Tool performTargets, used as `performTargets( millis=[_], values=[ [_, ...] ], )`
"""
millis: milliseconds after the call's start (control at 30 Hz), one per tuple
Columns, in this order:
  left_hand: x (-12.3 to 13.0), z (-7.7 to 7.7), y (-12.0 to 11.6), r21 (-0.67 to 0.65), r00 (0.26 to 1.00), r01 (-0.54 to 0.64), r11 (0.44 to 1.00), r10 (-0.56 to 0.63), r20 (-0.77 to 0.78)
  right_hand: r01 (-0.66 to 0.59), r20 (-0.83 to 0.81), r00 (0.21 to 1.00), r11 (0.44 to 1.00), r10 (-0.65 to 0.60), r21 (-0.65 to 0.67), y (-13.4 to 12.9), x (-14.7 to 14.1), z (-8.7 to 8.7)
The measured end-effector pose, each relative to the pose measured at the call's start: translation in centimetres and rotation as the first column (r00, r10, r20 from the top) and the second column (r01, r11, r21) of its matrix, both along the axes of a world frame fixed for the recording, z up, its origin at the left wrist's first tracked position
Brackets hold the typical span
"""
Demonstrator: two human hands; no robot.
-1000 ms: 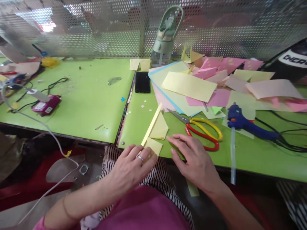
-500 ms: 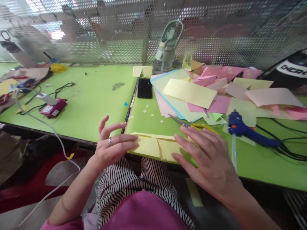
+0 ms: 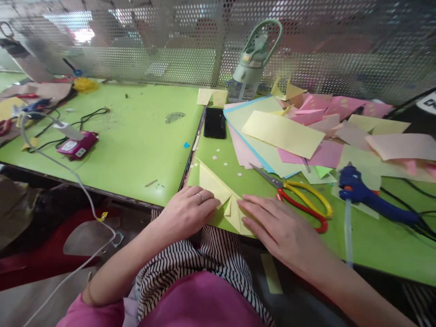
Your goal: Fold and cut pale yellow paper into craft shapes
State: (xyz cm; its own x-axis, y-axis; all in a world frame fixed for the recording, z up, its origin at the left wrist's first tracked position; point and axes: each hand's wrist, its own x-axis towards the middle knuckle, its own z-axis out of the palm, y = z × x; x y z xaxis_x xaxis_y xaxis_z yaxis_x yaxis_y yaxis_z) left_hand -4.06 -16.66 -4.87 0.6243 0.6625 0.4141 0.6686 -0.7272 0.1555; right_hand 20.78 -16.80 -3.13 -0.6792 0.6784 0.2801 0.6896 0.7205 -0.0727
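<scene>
A folded pale yellow paper lies slanted on the green table at its front edge, with overlapping flaps near its middle. My left hand rests at its lower left side, fingers together and fingertips on the paper. Across from it, my right hand lies flat with stretched fingers, the fingertips touching the paper's right end. Scissors with yellow and red handles lie just beyond my right hand, blades pointing up and left.
Loose coloured sheets cover the right side, near a blue glue gun. A black phone and a green-lidded bottle stand further back. A purple box with cables sits at left.
The yellow paper has turned from lying along the edge to a slant. My left hand has moved right and down onto it; my right hand has shifted off the scissors' handles. The view has shifted slightly.
</scene>
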Motion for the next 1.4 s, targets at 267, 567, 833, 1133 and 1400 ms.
performTargets(
  millis=[267,567,833,1133,1400],
  values=[
    [-0.5,-0.8,0.8,0.115,0.979,0.013,0.993,0.011,-0.204,-0.17,-0.066,0.985,0.973,0.161,-0.159,3.7,-2.1,0.5],
    [-0.6,-1.2,1.0,0.063,0.987,-0.039,0.997,0.049,-0.155,-0.249,0.048,0.964,0.951,0.261,-0.182,5.1,-4.1,1.1],
    [-0.8,-1.1,0.9,0.011,0.998,-0.046,0.999,0.046,-0.053,-0.258,0.238,0.946,0.957,0.222,0.133,3.6,-5.5,1.0],
    [0.1,-0.9,0.4,0.09,0.993,-0.094,0.991,0.1,-0.061,-0.267,0.067,0.962,0.963,0.266,0.017,4.5,-3.8,1.7],
    [0.3,-0.9,0.4,0.032,0.995,-0.077,0.997,0.079,-0.061,-0.202,-0.005,0.979,0.971,0.203,-0.125,4.3,-2.7,0.3]
  ],
)
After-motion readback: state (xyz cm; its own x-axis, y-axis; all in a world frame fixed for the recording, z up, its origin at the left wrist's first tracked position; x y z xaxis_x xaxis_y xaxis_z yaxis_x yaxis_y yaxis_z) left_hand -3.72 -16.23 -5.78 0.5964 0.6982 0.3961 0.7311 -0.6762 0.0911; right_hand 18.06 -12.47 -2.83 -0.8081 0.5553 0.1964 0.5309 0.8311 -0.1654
